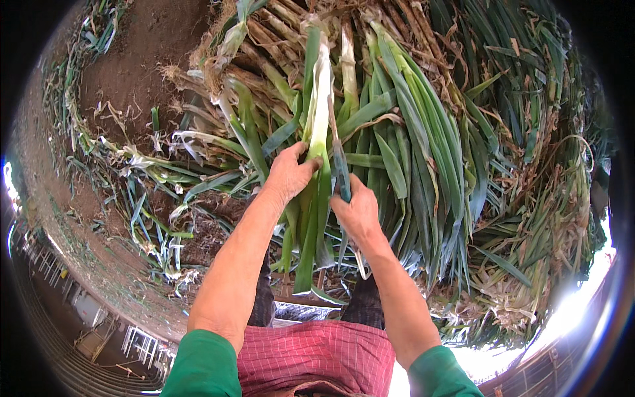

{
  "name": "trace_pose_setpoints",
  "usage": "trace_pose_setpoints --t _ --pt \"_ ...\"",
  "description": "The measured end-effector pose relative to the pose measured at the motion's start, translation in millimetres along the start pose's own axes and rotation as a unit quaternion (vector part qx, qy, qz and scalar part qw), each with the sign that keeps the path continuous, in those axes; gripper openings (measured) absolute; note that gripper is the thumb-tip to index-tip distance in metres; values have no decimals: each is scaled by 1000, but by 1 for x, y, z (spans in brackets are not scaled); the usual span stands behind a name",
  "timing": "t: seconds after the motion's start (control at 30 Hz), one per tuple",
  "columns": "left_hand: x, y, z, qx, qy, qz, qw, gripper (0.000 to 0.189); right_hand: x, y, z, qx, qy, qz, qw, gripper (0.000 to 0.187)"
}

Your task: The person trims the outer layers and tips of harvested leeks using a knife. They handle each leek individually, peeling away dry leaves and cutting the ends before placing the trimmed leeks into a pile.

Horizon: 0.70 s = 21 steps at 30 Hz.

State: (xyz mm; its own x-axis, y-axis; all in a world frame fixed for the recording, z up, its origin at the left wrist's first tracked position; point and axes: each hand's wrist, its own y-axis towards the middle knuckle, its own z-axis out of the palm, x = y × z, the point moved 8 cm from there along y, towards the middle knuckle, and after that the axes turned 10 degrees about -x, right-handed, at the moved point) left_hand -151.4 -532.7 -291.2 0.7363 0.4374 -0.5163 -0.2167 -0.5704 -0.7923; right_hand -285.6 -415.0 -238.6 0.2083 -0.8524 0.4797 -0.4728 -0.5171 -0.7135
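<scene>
A leek (320, 116) with a peeled white shank lies lengthwise before me, its root end away from me and its green leaves hanging towards my knees. My left hand (292, 173) grips it where the white turns green, thumb on top. Just to the right, my right hand (356, 206) is closed around the teal handle (341, 166) of a narrow-bladed knife. The rusty, thin blade (332, 116) points away from me along the right side of the shank. Whether its edge touches the leek I cannot tell.
Unpeeled leeks (273, 54) with dry brown skins and roots are heaped ahead. More long green leaves (436, 144) spread to the right, beside a large heap of trimmings (536, 213). Leaf scraps (168, 223) litter the bare soil (134, 64) on the left.
</scene>
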Motion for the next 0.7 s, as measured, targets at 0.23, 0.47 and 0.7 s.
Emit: trace_pose_setpoints --t 0.23,0.47,0.7 --pt "5 -5 -7 18 0 4 1000 51 34 76 -4 2 -49 0 999 36" --pt "21 -24 5 42 -78 -48 995 47 50 137 -2 -34 -28 1 999 35" --pt "22 -10 23 28 -37 -44 998 54 13 47 -2 -31 -2 0 1000 23"
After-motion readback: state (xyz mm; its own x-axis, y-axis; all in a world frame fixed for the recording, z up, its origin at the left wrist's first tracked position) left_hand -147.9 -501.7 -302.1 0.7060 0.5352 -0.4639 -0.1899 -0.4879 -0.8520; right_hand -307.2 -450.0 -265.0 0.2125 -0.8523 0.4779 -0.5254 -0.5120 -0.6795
